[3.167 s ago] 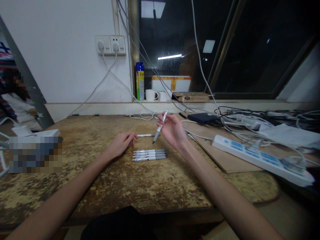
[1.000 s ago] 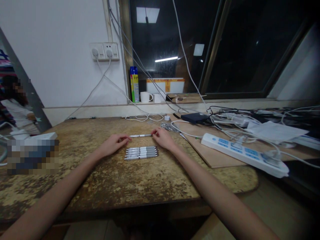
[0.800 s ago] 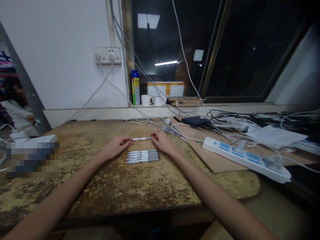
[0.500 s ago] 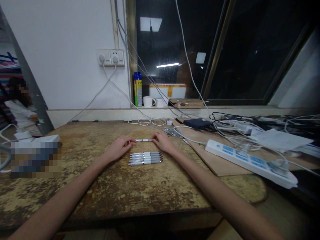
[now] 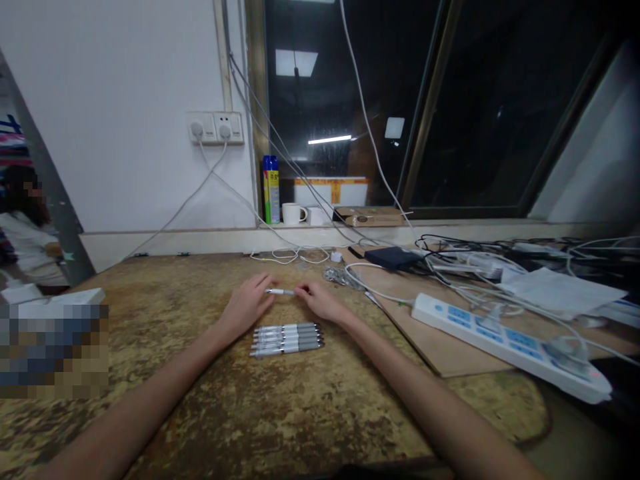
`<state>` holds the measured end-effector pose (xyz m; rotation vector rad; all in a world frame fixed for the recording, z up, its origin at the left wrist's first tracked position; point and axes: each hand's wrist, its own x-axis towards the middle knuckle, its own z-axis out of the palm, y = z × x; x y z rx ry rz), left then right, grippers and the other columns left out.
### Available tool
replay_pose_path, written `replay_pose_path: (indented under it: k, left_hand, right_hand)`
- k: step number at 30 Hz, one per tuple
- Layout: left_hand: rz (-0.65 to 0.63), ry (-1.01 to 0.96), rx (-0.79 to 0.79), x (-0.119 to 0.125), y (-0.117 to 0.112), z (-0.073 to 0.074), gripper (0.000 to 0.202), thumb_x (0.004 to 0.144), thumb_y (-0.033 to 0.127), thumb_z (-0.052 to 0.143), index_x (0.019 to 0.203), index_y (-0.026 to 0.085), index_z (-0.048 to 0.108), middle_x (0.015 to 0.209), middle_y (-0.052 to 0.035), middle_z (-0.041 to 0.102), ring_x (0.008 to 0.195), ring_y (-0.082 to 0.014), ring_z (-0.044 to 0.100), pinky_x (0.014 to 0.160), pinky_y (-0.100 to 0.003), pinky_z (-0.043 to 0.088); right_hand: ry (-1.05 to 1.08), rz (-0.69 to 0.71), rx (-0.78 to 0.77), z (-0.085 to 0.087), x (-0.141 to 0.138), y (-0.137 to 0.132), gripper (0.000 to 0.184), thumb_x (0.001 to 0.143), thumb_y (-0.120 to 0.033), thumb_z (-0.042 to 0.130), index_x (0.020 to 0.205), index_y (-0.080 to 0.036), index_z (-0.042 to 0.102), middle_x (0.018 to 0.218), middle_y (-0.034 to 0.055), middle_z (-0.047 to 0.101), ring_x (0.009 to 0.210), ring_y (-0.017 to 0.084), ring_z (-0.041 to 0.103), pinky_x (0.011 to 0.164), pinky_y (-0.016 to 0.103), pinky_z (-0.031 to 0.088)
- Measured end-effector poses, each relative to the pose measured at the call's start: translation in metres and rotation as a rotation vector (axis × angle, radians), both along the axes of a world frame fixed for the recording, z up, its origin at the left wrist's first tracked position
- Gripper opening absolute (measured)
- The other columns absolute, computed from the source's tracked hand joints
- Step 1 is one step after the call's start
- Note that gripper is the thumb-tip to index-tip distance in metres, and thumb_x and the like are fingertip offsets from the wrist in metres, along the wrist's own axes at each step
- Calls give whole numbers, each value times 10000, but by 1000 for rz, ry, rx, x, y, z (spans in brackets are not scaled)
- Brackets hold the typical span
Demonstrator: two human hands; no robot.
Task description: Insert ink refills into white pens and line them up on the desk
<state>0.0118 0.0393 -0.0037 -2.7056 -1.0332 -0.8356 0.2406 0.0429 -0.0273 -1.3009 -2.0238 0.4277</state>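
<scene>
A slim pen (image 5: 281, 291) with a white and grey barrel lies crosswise between my two hands, just over the worn wooden table (image 5: 225, 413). Its grey right end is pinched between the thumb and fingers of my right hand (image 5: 321, 301). My left hand (image 5: 247, 305) is around the other end, thumb and fingertips apart; whether they touch the pen is hard to see. Nearer to me, several similar pens (image 5: 287, 339) lie side by side in a row, grey ends to the right.
Right of my hands are a small heap of shiny bits (image 5: 343, 275), a brown board (image 5: 450, 353), a white power strip (image 5: 510, 343) and tangled cables (image 5: 465, 267). A spray can (image 5: 271, 190) and white mug (image 5: 293, 213) stand on the sill. A person (image 5: 30, 233) is at far left.
My left thumb and fingers have spread from their pinch at the pen's left end, which now shows between them. The view has tipped upward, so everything appears lower.
</scene>
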Motion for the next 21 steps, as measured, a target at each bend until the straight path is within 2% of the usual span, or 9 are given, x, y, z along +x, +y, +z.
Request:
replay_pose_path:
  k: [3,6,8,12,17,21]
  left_hand:
    - [-41,-27,-84,-2,-2,-3,164,1035,276,471,1107,235,613,1073,-58,641,990,-229,628,871,-337,479]
    - [-23,-31,-117,-5,-6,-2,208,1057,357,458,1117,246,624,1083,-52,640,964,-221,640,840,-328,480]
    - [-15,-29,-121,-5,-7,-1,254,1064,409,448,1127,251,637,1089,-53,645,982,-224,642,854,-331,480]
    - [-12,15,-80,-6,-8,-1,306,1067,432,444,1174,252,667,1097,-65,665,1034,-243,634,893,-346,480]
    - [10,42,-48,-8,-8,-3,337,1075,445,431,1194,234,666,1137,-67,707,1072,-255,631,996,-393,450]
    - [0,41,-73,-8,-11,-3,342,1081,447,418,1197,223,649,1147,-70,716,1079,-260,628,975,-392,444]
  right_hand:
    - [51,40,-11,-3,1,-7,254,1048,-271,471,1014,-129,678,953,71,727,875,167,637,806,265,461]
    - [61,139,6,-4,1,-19,247,1043,-334,500,1137,-162,650,1009,60,715,912,173,635,818,273,464]
    - [-2,165,64,-3,1,-26,196,1015,-295,561,1144,-170,640,1062,76,713,977,193,636,874,296,464]
    - [-159,123,167,-1,-2,-33,165,1030,-233,526,1141,-173,633,1135,108,710,1079,223,635,961,332,462]
    - [-380,49,253,-2,-4,-31,202,1047,-249,493,1144,-151,641,1125,133,716,1082,267,641,956,370,473]
    - [-497,7,292,0,-6,-36,234,1061,-217,430,1139,-140,637,1104,144,721,1047,277,647,933,373,473]
